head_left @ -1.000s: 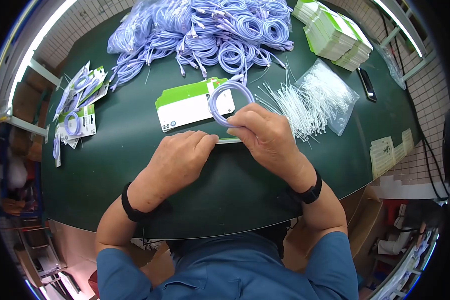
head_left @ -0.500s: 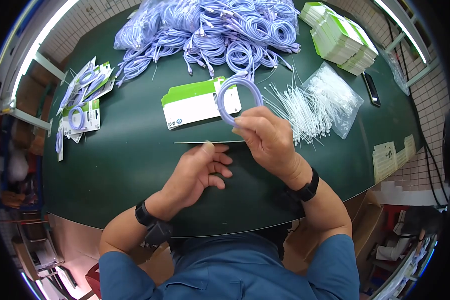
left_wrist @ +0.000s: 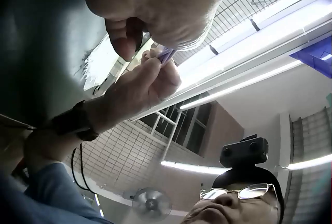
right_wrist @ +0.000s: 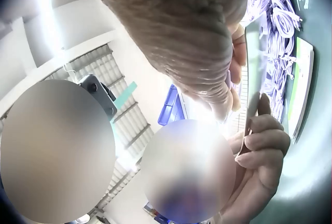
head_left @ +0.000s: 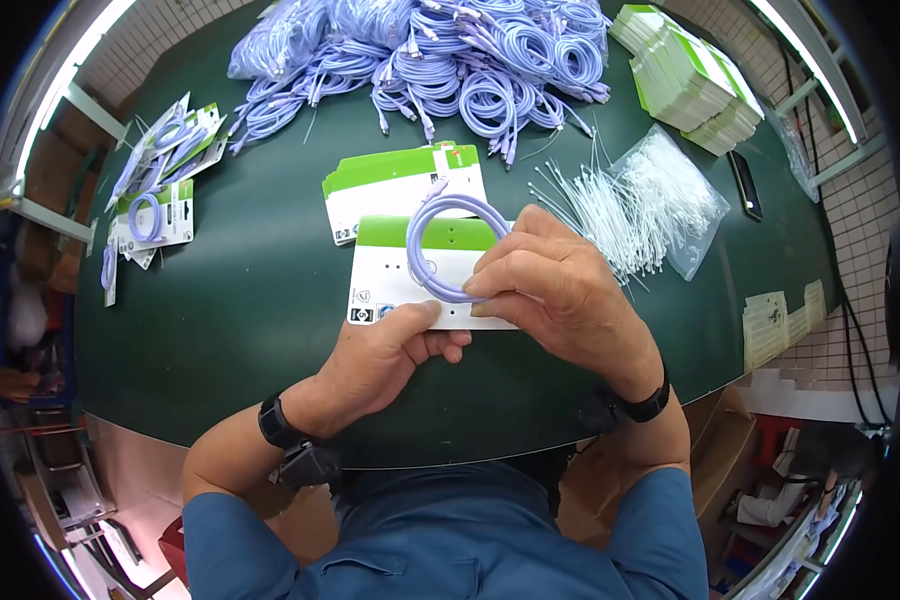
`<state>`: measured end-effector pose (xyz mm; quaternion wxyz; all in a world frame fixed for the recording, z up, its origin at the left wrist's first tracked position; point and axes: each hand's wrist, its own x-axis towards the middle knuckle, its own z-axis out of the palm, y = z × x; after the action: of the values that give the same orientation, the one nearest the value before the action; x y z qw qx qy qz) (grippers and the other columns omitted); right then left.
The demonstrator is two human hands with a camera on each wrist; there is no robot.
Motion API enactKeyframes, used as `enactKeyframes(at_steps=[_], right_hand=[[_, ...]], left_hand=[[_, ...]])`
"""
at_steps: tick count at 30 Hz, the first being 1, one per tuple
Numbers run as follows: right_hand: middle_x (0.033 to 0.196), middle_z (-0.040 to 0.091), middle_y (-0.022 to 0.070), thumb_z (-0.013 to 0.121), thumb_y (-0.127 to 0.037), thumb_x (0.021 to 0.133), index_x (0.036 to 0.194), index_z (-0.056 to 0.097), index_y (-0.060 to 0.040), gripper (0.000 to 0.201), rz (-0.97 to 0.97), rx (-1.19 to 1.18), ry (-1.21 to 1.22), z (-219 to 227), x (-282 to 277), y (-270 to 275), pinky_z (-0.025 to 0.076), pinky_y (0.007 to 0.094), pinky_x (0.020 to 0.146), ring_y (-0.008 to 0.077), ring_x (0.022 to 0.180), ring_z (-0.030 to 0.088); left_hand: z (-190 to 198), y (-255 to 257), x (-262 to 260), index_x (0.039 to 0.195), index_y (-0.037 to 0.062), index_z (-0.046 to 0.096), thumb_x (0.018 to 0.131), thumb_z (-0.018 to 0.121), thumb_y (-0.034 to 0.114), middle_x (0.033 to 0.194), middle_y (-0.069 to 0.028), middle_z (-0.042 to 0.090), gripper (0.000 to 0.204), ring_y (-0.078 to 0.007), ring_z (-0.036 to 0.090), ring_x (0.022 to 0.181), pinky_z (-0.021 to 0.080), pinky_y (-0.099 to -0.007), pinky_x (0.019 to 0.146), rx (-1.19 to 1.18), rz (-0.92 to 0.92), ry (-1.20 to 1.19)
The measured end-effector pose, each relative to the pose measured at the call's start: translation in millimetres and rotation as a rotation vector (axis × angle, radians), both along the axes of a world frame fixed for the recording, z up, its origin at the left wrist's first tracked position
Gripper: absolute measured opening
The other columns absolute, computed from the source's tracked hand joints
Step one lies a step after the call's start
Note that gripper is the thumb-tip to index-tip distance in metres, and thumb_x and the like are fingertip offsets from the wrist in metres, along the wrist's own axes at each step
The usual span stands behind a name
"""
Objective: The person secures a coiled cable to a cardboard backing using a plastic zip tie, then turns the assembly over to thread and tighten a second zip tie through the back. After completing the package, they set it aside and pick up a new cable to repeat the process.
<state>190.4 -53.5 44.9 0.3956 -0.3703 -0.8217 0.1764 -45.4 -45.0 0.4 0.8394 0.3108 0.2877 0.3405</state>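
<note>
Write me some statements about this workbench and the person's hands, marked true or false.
1. The right hand pinches a coil of lilac cable. True.
2. The left hand is empty. False: it grips a green-and-white card between thumb and fingers.
3. The large heap of cables lies at the table edge nearest the person. False: it lies towards the far side.
4. Loose white ties lie beside a clear plastic bag. True.
5. The cards with coils on them lie on the person's right. False: they lie on the left.
6. Each forearm has a black wristband. True.
</note>
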Motion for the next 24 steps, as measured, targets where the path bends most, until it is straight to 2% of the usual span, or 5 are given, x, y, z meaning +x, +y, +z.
enactKeyframes(at_steps=[4,13,16,19,24], right_hand=[[0.093,0.073,0.0054,0.087,0.002,0.077,0.099,0.076,-0.0072,0.026,-0.044,0.047,-0.062,-10.8,1.0,3.0,0.054,0.0361,0.074,0.0244,0.087,0.068],[0.093,0.073,0.0048,0.090,-0.003,0.076,0.096,0.079,-0.0087,0.024,-0.047,0.008,0.126,-26.4,7.2,13.7,0.055,0.0354,0.074,0.0226,0.086,0.068],[0.093,0.074,0.0046,0.091,-0.003,0.076,0.096,0.080,-0.0085,0.024,-0.012,-0.024,0.185,-30.3,6.9,16.2,0.055,0.0353,0.073,0.0218,0.085,0.069],[0.094,0.075,0.0050,0.092,-0.004,0.075,0.098,0.080,-0.0070,0.026,0.004,-0.171,0.195,-33.5,2.9,16.6,0.056,0.0344,0.074,0.0219,0.086,0.070],[0.094,0.076,0.0061,0.093,-0.003,0.074,0.099,0.080,-0.0054,0.029,0.023,-0.147,0.179,-44.3,-5.6,19.6,0.057,0.0334,0.075,0.0221,0.088,0.072]], left_hand=[[-6.3,10.6,12.9,0.138,-0.0033,0.056,0.102,0.057,0.004,0.122,-0.0165,0.070,0.037,-0.0234,0.072,0.098,0.062,-0.0359,0.080,0.154,-0.009,0.006],[-15.0,31.6,27.4,0.146,-0.0018,0.048,0.101,0.063,0.012,0.119,-0.0156,0.068,0.049,-0.0209,0.072,0.097,0.062,-0.0315,0.071,0.527,0.009,0.054],[-4.0,25.8,36.1,0.145,-0.0012,0.047,0.102,0.064,0.015,0.114,-0.0145,0.068,0.049,-0.0180,0.071,0.088,0.060,-0.0279,0.064,0.459,0.094,0.080],[-4.9,24.7,35.9,0.144,-0.0008,0.047,0.103,0.064,0.018,0.108,-0.0131,0.068,0.048,-0.0150,0.070,0.080,0.056,-0.0247,0.057,0.382,0.140,0.137],[-13.7,27.0,31.9,0.140,-0.0005,0.051,0.105,0.061,0.021,0.100,-0.0095,0.067,0.042,-0.0102,0.064,0.066,0.050,-0.0223,0.048,0.323,0.180,0.256]])
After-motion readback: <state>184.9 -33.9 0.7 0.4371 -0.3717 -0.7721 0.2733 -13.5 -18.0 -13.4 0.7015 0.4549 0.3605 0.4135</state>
